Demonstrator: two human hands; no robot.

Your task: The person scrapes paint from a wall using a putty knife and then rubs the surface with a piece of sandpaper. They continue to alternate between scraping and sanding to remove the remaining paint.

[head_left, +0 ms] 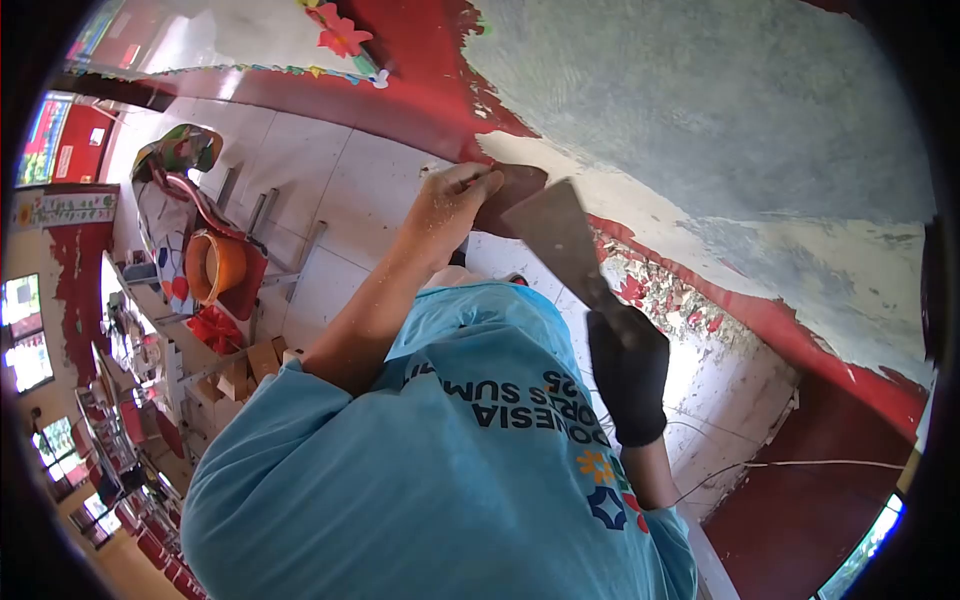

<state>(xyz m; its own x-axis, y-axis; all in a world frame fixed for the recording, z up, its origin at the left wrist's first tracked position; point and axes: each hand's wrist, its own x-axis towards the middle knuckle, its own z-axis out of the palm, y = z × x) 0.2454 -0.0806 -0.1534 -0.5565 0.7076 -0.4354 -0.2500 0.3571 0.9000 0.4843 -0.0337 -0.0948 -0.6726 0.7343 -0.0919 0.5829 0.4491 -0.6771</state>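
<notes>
My left hand (pixel 458 205) is bare, with pale specks on the wrist and forearm. Its thumb and fingers pinch a dark red piece of peeled paint (pixel 520 182) in front of the wall; whether the piece is still attached there I cannot tell. A black glove covers my right hand (pixel 630 370), which is closed around the handle of a paint scraper (pixel 558 240). The broad blade points up and left, its end close to the paint piece. Behind it, the wall (pixel 700 110) shows bare grey and cream patches with ragged red paint edges.
Paint flakes (pixel 680 300) lie along the wall's foot on the tiled floor (pixel 320 190). An orange bucket (pixel 215 268) stands at the left by a chair draped with cloth. A pale cable (pixel 800 464) runs at the lower right. Paper flowers (pixel 338 32) decorate the wall above.
</notes>
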